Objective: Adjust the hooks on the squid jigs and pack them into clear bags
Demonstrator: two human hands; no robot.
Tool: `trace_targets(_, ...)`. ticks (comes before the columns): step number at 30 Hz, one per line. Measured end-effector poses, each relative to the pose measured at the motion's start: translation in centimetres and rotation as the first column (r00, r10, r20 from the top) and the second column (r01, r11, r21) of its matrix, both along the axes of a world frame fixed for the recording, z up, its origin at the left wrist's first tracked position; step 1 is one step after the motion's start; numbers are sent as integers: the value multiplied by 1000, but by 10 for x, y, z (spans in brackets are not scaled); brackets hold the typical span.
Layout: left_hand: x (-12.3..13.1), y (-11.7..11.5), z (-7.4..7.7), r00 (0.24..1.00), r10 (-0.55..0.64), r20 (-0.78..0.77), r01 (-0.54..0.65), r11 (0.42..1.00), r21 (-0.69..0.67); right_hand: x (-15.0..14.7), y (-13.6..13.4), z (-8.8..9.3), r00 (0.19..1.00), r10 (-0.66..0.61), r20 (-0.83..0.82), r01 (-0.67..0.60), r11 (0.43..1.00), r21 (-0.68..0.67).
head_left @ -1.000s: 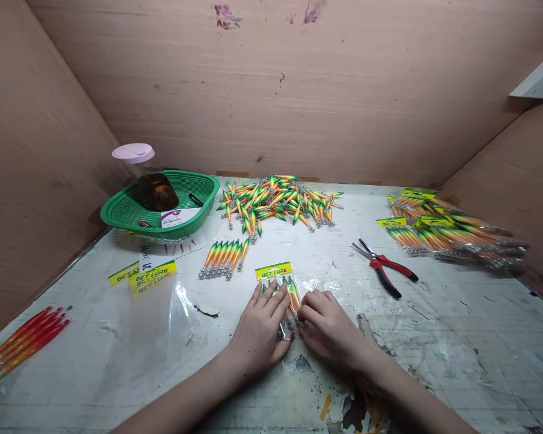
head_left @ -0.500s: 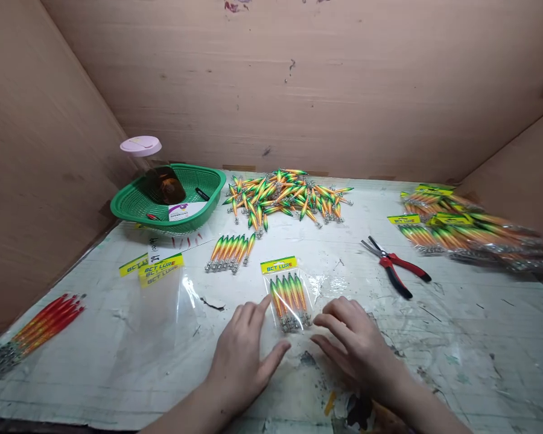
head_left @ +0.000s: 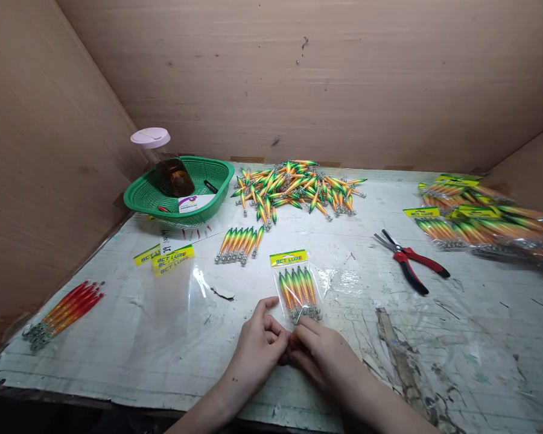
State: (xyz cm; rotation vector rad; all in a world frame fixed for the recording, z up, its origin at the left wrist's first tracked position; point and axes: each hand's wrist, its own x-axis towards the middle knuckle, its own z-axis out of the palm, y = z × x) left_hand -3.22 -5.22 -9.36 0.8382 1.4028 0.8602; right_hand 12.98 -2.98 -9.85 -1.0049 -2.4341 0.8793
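Note:
A clear plastic bag of fishing lures lies on the table before me, with a yellow-and-green header card at its far end. Inside, several green, yellow and orange lures point their hooks toward me. My left hand and my right hand meet at the bag's near end, fingertips pinched together. They cover the near edge of the plastic, so its exact hold is partly hidden. Just beyond, a short row of loose lures lies side by side.
A heap of loose lures lies at the back. On the left are a green basket holding a lidded cup, header-card bags and red lures. Red-handled pliers and packed lures are on the right.
Both hands have come together from either side of the bag to its near end, and their fingers have closed. The whole view has shifted slightly; the bag stays in place.

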Motion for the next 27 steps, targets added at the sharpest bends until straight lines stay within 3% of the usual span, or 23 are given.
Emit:
trace_targets(5,3,-1,2,1000,21,2,-21,1000,1,6,-3,9,996,49,-80,-52,998,-26)
trace_targets(7,5,-2,2,999,38,18,-38,999,4,18,-3,16,992,-11,-127,3,998,-61)
trace_targets(9,6,-2,1,999,50,5,-50,999,2,41,1,20,973,-168,-157,157,984,-79)
trace_targets(11,7,-2,0,999,44,-26,-44,999,-2,73,11,20,906,-387,-173,383,922,-54)
trace_targets(14,2,-6,3,994,-43,-100,44,999,2,125,29,21,744,-644,-178,662,746,70)
trace_targets(16,-4,-11,6,948,-109,-299,135,988,70,149,35,26,663,-733,-152,747,639,183)
trace_targets(18,-11,-13,9,817,-96,-569,262,940,218,154,34,32,627,-771,-113,766,582,273)
trace_targets(19,-13,-12,10,735,-58,-676,345,889,300,148,31,35,648,-756,-94,742,599,300)
trace_targets(21,-14,-5,11,606,4,-795,525,749,404,122,23,36,780,-624,-56,605,728,321)
trace_targets(23,-12,7,10,522,2,-853,669,619,412,86,16,32,935,-354,-15,337,873,352)
trace_targets(25,-9,19,8,461,-40,-886,751,549,366,54,14,24,982,-187,38,156,901,404)
trace_targets(27,-8,27,7,422,-86,-902,792,520,321,32,15,15,987,-149,66,106,894,435)
